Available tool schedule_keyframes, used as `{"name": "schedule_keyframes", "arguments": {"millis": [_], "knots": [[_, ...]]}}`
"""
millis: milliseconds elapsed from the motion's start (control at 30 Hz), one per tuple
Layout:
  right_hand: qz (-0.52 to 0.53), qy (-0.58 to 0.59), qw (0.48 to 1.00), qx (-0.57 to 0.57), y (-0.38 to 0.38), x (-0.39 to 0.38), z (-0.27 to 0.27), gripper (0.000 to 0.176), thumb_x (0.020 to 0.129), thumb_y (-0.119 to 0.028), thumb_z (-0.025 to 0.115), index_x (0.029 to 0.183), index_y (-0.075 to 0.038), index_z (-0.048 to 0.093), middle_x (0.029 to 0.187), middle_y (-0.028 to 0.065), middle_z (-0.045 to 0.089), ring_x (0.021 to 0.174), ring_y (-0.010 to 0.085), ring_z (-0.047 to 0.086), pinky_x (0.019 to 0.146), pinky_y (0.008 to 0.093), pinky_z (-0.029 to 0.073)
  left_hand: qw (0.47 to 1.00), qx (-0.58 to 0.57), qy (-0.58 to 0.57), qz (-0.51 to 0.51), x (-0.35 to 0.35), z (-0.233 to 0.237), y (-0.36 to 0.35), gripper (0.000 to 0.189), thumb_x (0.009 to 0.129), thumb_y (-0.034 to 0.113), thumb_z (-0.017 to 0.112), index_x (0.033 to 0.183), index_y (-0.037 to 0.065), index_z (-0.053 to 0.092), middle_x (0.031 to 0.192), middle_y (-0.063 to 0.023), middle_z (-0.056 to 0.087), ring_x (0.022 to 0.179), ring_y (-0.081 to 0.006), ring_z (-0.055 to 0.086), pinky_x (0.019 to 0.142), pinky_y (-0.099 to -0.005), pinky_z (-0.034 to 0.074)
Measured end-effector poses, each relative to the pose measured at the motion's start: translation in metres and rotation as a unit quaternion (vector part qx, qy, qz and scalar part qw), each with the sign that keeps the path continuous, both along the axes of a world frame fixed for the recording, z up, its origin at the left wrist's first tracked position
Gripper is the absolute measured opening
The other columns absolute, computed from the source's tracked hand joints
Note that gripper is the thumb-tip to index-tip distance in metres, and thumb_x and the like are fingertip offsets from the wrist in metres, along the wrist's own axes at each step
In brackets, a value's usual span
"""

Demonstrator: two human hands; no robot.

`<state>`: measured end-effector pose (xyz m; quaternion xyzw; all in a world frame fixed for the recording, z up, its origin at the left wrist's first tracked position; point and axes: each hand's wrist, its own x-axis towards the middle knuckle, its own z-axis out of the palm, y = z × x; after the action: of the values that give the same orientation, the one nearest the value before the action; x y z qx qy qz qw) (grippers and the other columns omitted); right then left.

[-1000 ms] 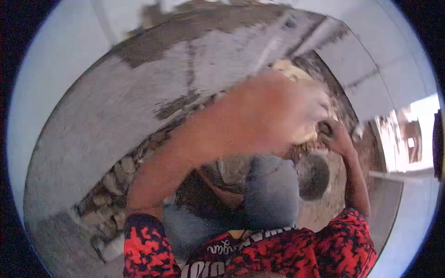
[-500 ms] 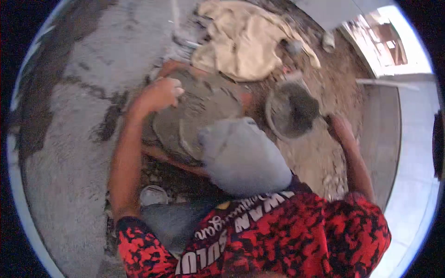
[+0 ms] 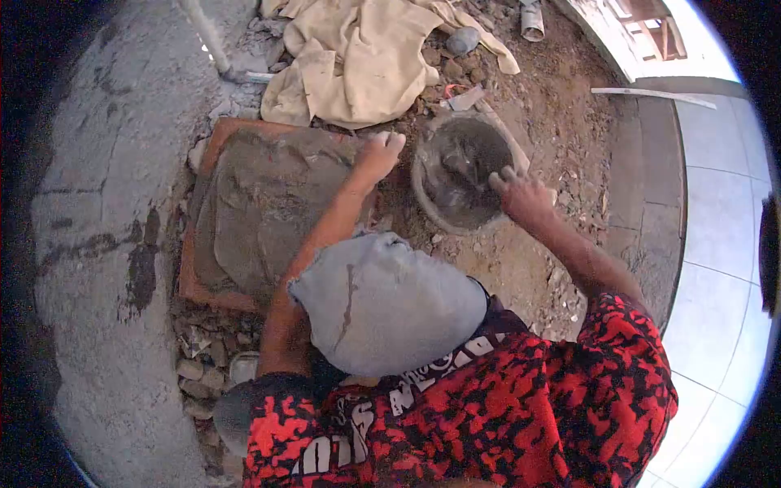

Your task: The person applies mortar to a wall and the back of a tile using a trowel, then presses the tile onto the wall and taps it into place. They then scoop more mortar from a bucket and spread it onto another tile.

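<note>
My left hand is closed, its fingers curled together, just past the upper right edge of a reddish-brown slab. Wet grey mortar lies spread over most of the slab in ridges. To the right stands a round bucket, with wet, glinting mortar inside. At the bucket's right rim is my right hand, fingers curled. What it grips is hidden, though a small pale piece shows beside the hand.
A crumpled tan cloth lies beyond the slab, with a grey pipe to its left. Rubble edges the concrete. My knee rises in front. Pale floor tiles run along the right.
My left hand has moved from the slab's left part to its upper right edge. My right hand has come leftward to the bucket's rim. The view has shifted.
</note>
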<state>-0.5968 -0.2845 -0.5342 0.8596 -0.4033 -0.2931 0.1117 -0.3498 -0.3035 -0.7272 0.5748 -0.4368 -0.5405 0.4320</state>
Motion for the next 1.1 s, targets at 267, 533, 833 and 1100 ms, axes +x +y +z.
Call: {"name": "schedule_keyframes", "arguments": {"millis": [267,533,833,1100], "knots": [[-0.193,-0.052,0.98,-0.001,0.019,-0.051,0.042,0.035,0.074,-0.009,0.054,0.107,-0.022,0.053,0.109,0.0065,0.053,0.1,0.0295,0.054,0.08,0.0424,0.047,0.993,0.002,-0.066,-0.096,-0.037,0.012,0.002,0.029,0.087,0.029,0.051,0.091,0.002,0.06,0.081,-0.0014,0.06,0.074,-0.0083,0.052,0.067,-0.026,0.044],[-0.237,-0.061,0.97,-0.002,0.048,-0.08,-0.012,0.038,0.073,-0.007,0.054,0.109,-0.018,0.052,0.109,0.0099,0.053,0.098,0.0329,0.054,0.079,0.0439,0.046,0.958,0.036,0.203,-0.201,-0.051,0.087,0.019,0.014,0.081,0.013,0.059,0.085,-0.001,0.057,0.078,-0.0039,0.059,0.071,-0.0116,0.058,0.059,-0.027,0.051],[-0.367,-0.176,0.909,0.091,0.106,-0.095,-0.057,0.042,0.072,-0.017,0.057,0.113,-0.019,0.051,0.108,0.0129,0.058,0.093,0.0371,0.057,0.076,0.0465,0.048,0.932,0.039,0.217,-0.287,-0.072,0.098,0.024,0.014,0.084,0.013,0.056,0.09,0.001,0.054,0.08,-0.0042,0.057,0.071,-0.0129,0.057,0.062,-0.0278,0.05],[-0.515,-0.473,0.703,0.131,0.134,-0.086,-0.084,0.05,0.061,-0.016,0.067,0.108,-0.004,0.053,0.092,0.0132,0.063,0.086,0.0263,0.06,0.077,0.037,0.047,0.937,0.046,0.202,-0.28,-0.081,0.094,0.026,0.015,0.081,0.01,0.055,0.091,-0.001,0.053,0.084,-0.0091,0.061,0.064,-0.0161,0.059,0.061,-0.0308,0.05]]}}
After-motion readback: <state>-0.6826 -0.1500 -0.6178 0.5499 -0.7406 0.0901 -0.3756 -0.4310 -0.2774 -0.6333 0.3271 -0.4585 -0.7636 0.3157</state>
